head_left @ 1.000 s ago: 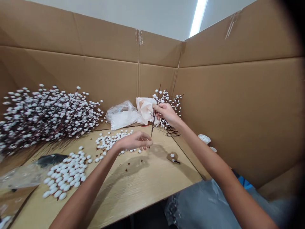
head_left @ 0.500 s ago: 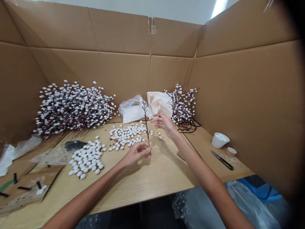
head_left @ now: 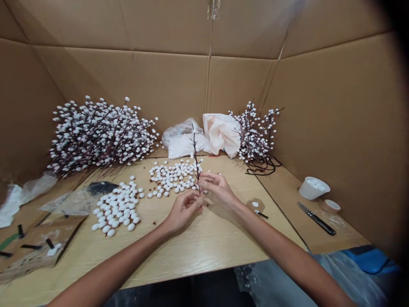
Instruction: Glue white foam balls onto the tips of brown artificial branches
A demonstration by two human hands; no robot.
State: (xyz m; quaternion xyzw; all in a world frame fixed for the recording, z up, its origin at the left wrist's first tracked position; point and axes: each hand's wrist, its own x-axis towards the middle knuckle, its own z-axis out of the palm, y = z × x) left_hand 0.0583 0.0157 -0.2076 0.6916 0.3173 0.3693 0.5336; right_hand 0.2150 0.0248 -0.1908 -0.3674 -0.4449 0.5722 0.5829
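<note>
A thin dark artificial twig [head_left: 196,155] with short side stubs stands upright over the table. My left hand [head_left: 185,209] is closed round its lower end, thumb and fingers pinched together. My right hand [head_left: 219,189] has its fingertips closed at the twig's lower stem, just above my left hand. Whether a small piece is also between those fingertips cannot be made out. Behind the twig lie loose white berries [head_left: 172,177] with brown bits among them. A second spread of white berries [head_left: 118,207] lies left of my left hand.
Berry branches form a large heap [head_left: 102,132] at back left and a smaller bunch [head_left: 255,132] at back right. Between them sit a clear bag [head_left: 183,145] and pale crumpled paper [head_left: 222,134]. A white cup [head_left: 314,187], a tape roll [head_left: 330,206] and snips [head_left: 316,218] are at right.
My right hand has come down and toward me from near the crumpled paper to the twig's stem, its fingers closing. My left hand still holds the twig. The view has tilted down slightly.
</note>
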